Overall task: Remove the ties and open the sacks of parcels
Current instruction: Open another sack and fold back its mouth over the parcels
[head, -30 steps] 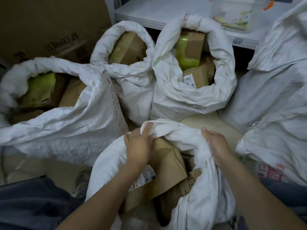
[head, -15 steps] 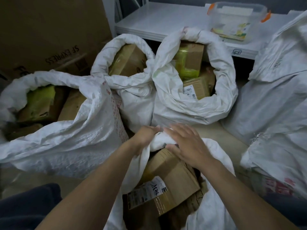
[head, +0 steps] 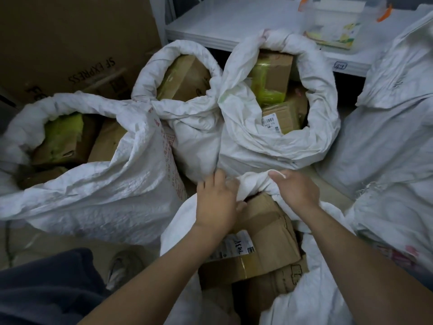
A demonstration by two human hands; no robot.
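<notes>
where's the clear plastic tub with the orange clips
In the head view it is at the top right: the clear plastic tub with orange clips sits on the white shelf, behind the open white sack.

both hands (head: 216,202) (head: 296,191) grip the near sack's rim (head: 251,182) over boxes (head: 264,233).
</notes>
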